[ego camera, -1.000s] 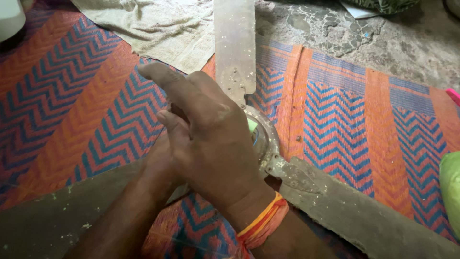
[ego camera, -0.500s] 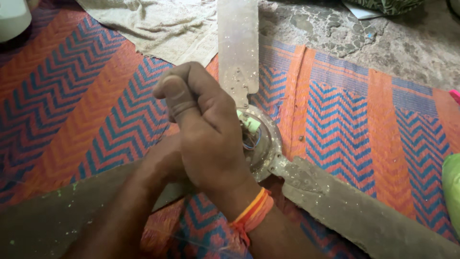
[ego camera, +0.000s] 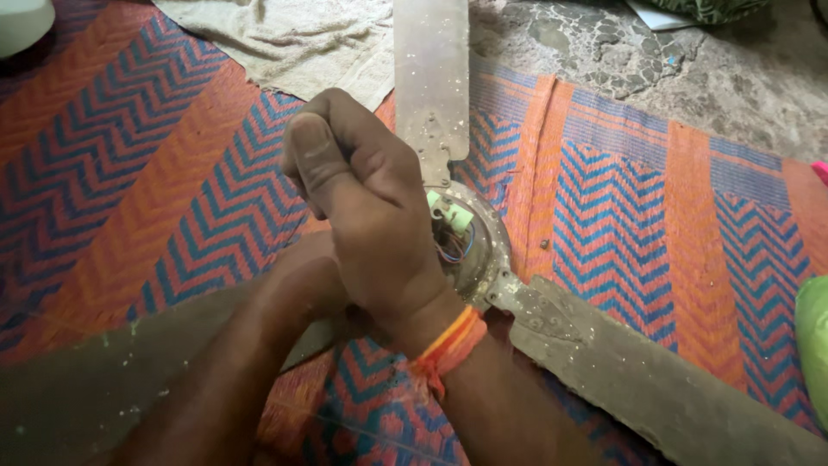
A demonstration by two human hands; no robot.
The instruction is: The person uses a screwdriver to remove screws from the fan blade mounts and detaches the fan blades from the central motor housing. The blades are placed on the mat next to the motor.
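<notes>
Two hands work at the hub of a dusty ceiling fan lying on a woven floor mat.

The right hand (ego camera: 371,216) is clenched in a fist over the fan hub (ego camera: 479,250), hiding most of it; what its fingers grasp cannot be told. The left hand (ego camera: 297,285) lies beneath it, its fingers hidden. Blue wires (ego camera: 455,250) and a pale green part (ego camera: 453,214) show at the hub. Three blades spread outward: one blade (ego camera: 431,78) reaches a beige cloth (ego camera: 293,39). The orange-blue mat (ego camera: 621,207) meets the bare floor (ego camera: 733,78).
</notes>
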